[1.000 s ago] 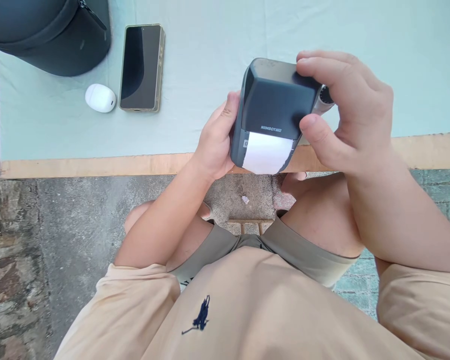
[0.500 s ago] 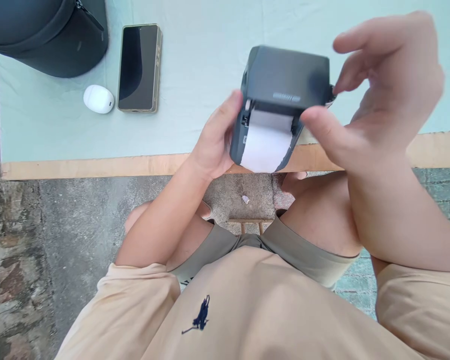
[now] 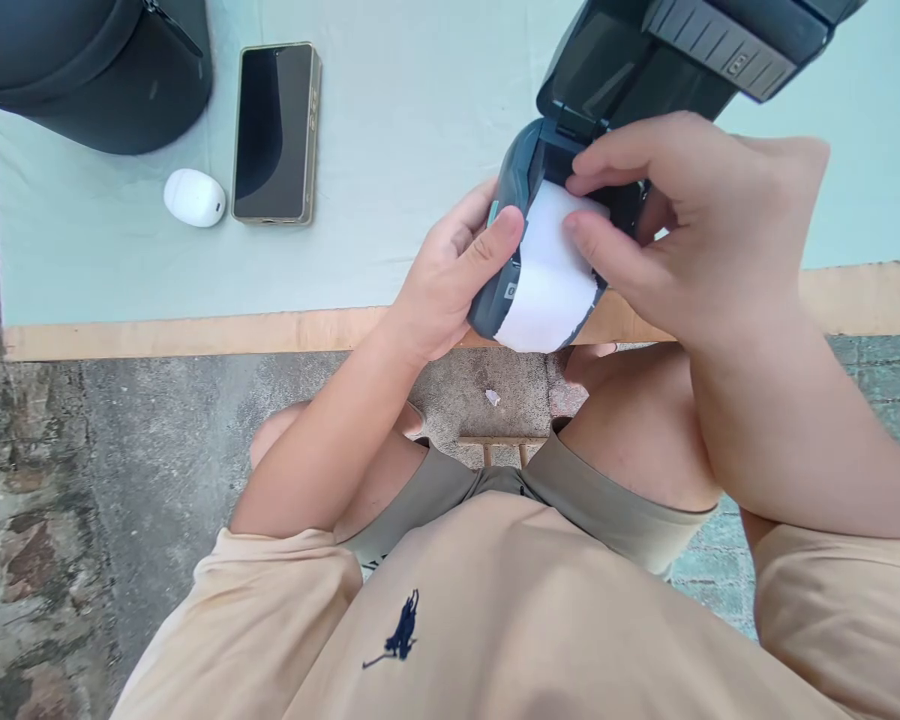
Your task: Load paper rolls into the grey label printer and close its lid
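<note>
The person sits at the table's edge [image 3: 195, 335] and holds a dark label printer [image 3: 511, 170] just above it, over the knees. The left hand [image 3: 439, 290] wraps the printer's side, thumb pressed on its front. The lid [image 3: 690, 40] stands wide open. The right hand [image 3: 709, 235] pinches the white paper roll [image 3: 551, 275] between thumb and forefinger inside the bay. A phone [image 3: 274, 130], a white pod [image 3: 193, 197] and a dark bag [image 3: 97, 70] lie well apart on the pale cloth.

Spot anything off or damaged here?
Only the paper roll: its free end hangs over the label printer front with a ragged, uneven edge. Right hand pinches the roll, left hand grips the printer body.
</note>
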`<state>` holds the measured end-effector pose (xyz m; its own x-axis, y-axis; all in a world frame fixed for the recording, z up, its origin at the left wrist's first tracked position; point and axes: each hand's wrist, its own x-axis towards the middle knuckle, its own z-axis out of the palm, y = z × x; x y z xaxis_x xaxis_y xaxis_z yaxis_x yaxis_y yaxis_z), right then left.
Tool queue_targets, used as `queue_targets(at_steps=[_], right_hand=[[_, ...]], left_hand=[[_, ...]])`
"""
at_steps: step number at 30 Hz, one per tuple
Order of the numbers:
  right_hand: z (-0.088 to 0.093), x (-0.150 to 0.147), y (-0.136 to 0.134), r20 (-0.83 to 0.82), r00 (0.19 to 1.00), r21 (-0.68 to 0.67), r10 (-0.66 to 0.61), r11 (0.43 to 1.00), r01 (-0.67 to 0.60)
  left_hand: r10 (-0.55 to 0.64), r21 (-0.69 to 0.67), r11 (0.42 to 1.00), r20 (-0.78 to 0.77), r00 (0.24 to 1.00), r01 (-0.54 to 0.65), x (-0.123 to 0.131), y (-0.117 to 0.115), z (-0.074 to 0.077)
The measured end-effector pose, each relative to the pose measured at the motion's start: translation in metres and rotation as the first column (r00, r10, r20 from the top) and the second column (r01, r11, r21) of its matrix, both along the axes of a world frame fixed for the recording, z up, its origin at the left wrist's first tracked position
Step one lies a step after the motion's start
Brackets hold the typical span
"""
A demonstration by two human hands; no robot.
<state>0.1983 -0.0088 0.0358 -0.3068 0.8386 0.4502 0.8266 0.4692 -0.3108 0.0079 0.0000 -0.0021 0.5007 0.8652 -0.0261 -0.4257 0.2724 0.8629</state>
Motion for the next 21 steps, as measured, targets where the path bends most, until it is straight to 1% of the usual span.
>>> queue_targets(at_steps=[2,4,5,7,9,11,15,17,19,21], right_hand=[[0.005,-0.002,-0.001,0.118,0.991,-0.110,-0.071,0.990,0.084],[0.010,-0.005,-0.001,0.242,0.962,-0.203,-0.127,0.963,0.179],[0.011,-0.006,-0.001,0.284,0.949,-0.236,-0.139,0.949,0.210],[0.013,-0.008,0.000,0.295,0.946,-0.283,-0.135,0.933,0.221],[0.011,-0.007,0.001,0.225,0.968,-0.284,-0.110,0.943,0.173],[0.008,-0.005,0.000,0.111,0.991,-0.251,-0.078,0.963,0.104],[0.005,-0.001,-0.004,-0.102,0.995,-0.163,-0.001,0.987,-0.016],[0.006,0.000,-0.006,-0.179,0.984,-0.137,0.017,0.990,-0.042],[0.008,0.000,-0.007,-0.281,0.960,-0.140,0.003,0.989,-0.044],[0.010,0.000,-0.005,-0.449,0.893,-0.160,-0.021,0.985,-0.058]], left_hand=[[0.009,-0.029,1.000,0.005,1.000,-0.009,0.001,-0.001,0.002],[0.041,-0.073,0.996,0.004,0.999,-0.041,0.002,-0.002,0.004],[0.056,-0.096,0.994,0.005,0.998,-0.055,0.003,-0.003,0.005],[0.078,-0.143,0.987,0.001,0.997,-0.078,0.004,-0.003,0.007],[0.075,-0.172,0.982,-0.005,0.997,-0.075,0.004,-0.003,0.009],[0.066,-0.176,0.982,-0.002,0.998,-0.065,0.003,-0.003,0.010],[0.075,-0.188,0.980,0.027,0.997,-0.068,0.002,-0.003,0.011],[0.071,-0.199,0.978,0.031,0.997,-0.064,0.002,-0.003,0.010],[0.072,-0.193,0.979,0.028,0.997,-0.066,0.003,-0.002,0.009],[0.091,-0.176,0.981,0.021,0.996,-0.086,0.003,0.000,0.008]])
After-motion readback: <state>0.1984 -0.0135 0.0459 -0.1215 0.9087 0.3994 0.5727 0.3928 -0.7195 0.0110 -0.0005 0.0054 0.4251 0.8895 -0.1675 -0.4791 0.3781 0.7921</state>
